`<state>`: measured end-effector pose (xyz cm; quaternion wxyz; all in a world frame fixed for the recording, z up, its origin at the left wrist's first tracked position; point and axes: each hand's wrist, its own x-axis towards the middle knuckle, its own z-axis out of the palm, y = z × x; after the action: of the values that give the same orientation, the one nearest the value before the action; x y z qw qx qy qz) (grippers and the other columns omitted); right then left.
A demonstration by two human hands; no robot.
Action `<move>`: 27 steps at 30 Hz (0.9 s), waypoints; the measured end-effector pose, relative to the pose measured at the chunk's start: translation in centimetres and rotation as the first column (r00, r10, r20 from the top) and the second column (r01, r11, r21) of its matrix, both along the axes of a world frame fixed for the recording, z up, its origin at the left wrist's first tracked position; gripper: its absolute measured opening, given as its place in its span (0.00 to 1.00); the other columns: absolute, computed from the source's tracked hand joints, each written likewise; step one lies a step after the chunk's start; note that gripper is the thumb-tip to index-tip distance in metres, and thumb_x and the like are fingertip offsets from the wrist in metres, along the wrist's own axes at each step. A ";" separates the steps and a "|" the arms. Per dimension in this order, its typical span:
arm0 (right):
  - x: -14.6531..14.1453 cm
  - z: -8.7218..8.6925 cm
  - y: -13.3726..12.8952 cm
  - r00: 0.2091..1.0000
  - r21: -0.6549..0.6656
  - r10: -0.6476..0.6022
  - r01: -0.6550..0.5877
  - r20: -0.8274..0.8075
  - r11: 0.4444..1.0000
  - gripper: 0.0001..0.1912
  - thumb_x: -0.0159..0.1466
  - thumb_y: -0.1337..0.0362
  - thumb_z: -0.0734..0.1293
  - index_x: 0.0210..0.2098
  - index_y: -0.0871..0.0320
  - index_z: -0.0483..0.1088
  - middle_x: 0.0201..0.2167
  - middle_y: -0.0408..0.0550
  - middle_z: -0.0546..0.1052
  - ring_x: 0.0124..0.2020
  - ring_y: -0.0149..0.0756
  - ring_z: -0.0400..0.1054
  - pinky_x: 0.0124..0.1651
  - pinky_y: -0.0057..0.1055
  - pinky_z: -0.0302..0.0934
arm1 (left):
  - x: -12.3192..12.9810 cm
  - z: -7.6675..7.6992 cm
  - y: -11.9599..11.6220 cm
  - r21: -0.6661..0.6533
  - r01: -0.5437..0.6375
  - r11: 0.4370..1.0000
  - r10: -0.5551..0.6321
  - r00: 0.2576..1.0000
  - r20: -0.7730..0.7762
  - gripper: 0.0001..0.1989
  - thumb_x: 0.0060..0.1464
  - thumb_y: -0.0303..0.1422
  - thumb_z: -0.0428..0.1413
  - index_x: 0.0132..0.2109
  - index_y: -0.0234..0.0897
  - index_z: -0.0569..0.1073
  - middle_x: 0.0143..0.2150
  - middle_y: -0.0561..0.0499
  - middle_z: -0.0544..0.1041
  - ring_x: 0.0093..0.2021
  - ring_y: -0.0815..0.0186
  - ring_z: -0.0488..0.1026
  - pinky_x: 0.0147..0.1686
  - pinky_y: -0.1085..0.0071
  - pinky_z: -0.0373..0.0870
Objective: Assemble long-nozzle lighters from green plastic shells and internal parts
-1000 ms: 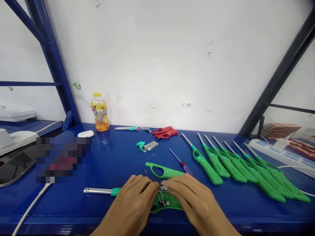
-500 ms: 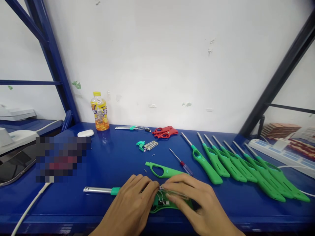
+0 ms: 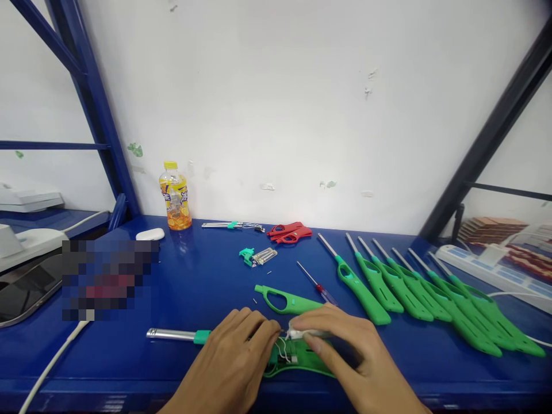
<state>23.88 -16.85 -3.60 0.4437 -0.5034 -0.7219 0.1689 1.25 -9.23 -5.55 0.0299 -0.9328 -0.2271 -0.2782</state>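
Observation:
A green lighter shell (image 3: pixel 313 363) lies open near the table's front edge, with white wires and small parts inside. Its metal barrel (image 3: pixel 170 334) points left out of a teal collar. Over the front of the shell my left hand (image 3: pixel 230 353) is closed, fingers together, pressing it down. My right hand (image 3: pixel 356 348) pinches a clear fuel tank (image 3: pixel 297 333) between thumb and fingers, tilted just above the shell; the fingers cover much of it. Just behind my hands is a matching green shell half (image 3: pixel 291 301). Beside that is a screwdriver (image 3: pixel 319 287).
Several assembled green lighters (image 3: pixel 364 293) lie in a row on the right. Further back are red shell pieces (image 3: pixel 291 231), clear tanks (image 3: pixel 265 255), metal barrels (image 3: pixel 222 225) and a drink bottle (image 3: pixel 175 198). A power strip (image 3: pixel 495 270) sits far right, and a cable (image 3: pixel 54 359) runs at left.
My right hand has tipped the clear fuel tank and lifted it slightly, so more of the shell's inside shows. My left hand stays almost where it was.

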 end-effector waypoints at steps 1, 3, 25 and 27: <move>0.0 0.0 0.0 1.000 0.008 0.010 -0.010 -0.001 1.000 0.10 0.76 0.60 0.68 0.52 0.42 0.81 0.49 0.40 0.85 0.52 0.36 0.80 0.60 0.28 0.70 | 0.0 0.0 0.0 0.000 0.001 1.000 -0.001 1.000 -0.006 0.17 0.75 0.23 0.42 0.53 0.41 0.74 0.44 0.51 0.82 0.39 0.57 0.80 0.43 0.56 0.78; 0.0 0.0 0.0 1.000 0.023 0.030 -0.030 0.000 0.999 0.10 0.77 0.61 0.67 0.52 0.42 0.81 0.49 0.40 0.85 0.51 0.35 0.80 0.59 0.27 0.70 | 0.0 -0.1 0.0 0.004 0.007 1.000 -0.007 1.000 -0.008 0.18 0.73 0.22 0.42 0.54 0.41 0.74 0.44 0.51 0.82 0.39 0.57 0.80 0.43 0.56 0.78; 0.0 0.3 0.2 0.994 0.097 0.108 -0.110 0.024 0.989 0.12 0.76 0.69 0.67 0.48 0.48 0.81 0.48 0.41 0.86 0.51 0.34 0.80 0.61 0.26 0.69 | 0.2 -0.6 0.3 -0.003 0.010 1.000 -0.010 1.000 -0.006 0.17 0.65 0.17 0.48 0.52 0.40 0.73 0.41 0.51 0.80 0.37 0.55 0.77 0.38 0.58 0.74; 0.1 0.3 0.2 0.993 0.097 0.117 -0.119 0.023 0.988 0.12 0.75 0.70 0.67 0.48 0.48 0.81 0.48 0.41 0.86 0.51 0.34 0.80 0.60 0.27 0.70 | 0.2 -0.5 0.3 0.004 0.018 1.000 -0.018 1.000 0.005 0.18 0.66 0.16 0.48 0.53 0.40 0.73 0.42 0.51 0.81 0.37 0.55 0.77 0.38 0.58 0.74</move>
<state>23.96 -16.62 -3.34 0.4510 -0.4387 -0.7617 0.1550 1.42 -8.93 -6.05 0.0287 -0.9340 -0.2181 -0.2813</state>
